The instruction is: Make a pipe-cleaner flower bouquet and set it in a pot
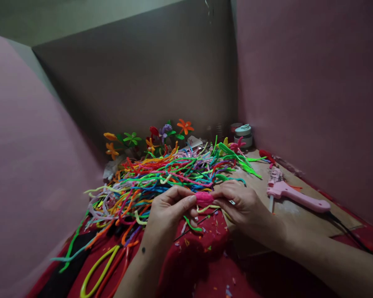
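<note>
Hot-pink and fuzzy, a small bundle (204,199) sits between your two hands, just above the red cloth (202,260) and in front of the heap of coloured stems (170,176). Its long axis runs sideways across your view, close to level, one end pointing to your left and the other to your right.

Your left hand (169,207) has its thumb and fingers clamped on the left end; your right hand (240,203) pinches the right end the same way, leaving the ridged middle uncovered.

Beyond the heap you have fuzzy flowers, among them an orange one (185,126) and a purple one (165,131). Near the back corner is a jar with a pale turquoise lid (243,130); its side is too dim for you to make out any lettering.

To your right, a pink glue gun (294,197) lies on a brown board (318,225), its handle toward the right wall and a whitish stick (271,204) by its left end. A yellow loop (99,271) lies near your left forearm, and small coloured scraps dot the cloth below your hands.
</note>
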Demonstrator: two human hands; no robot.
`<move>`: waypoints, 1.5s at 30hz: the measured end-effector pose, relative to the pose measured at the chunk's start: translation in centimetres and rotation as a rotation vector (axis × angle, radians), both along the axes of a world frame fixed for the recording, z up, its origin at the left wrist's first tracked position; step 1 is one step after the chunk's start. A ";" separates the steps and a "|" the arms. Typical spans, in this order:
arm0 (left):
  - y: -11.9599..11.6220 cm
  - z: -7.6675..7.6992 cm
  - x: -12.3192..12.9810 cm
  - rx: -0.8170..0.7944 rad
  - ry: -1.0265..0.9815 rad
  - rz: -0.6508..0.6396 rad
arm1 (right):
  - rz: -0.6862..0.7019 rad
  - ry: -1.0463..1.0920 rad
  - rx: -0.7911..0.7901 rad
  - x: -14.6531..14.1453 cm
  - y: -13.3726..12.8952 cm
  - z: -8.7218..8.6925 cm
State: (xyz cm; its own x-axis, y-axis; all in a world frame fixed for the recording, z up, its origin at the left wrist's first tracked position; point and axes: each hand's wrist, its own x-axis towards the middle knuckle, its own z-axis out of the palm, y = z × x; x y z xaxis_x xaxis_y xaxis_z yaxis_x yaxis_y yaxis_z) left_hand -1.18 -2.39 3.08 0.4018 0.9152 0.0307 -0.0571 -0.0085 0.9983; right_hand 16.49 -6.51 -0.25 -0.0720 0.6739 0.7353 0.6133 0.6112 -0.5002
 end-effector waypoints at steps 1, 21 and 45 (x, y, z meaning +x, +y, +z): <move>0.0 -0.1 0.0 0.005 0.000 -0.003 | -0.005 -0.007 -0.001 0.0 0.1 -0.1; -0.6 0.2 0.5 0.074 0.106 0.047 | 0.039 -0.249 -0.159 0.3 1.0 -0.7; 1.4 0.7 -1.2 0.084 -0.425 0.297 | 0.735 1.019 -0.961 -0.1 1.6 -0.6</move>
State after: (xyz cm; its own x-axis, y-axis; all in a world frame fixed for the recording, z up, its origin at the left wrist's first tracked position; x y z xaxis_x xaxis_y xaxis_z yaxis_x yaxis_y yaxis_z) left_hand -2.41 -0.98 3.78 0.0617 0.9751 0.2130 -0.4395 -0.1651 0.8829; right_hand 16.43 -4.90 -0.89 -0.3424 0.9394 0.0135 -0.4830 -0.1637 -0.8602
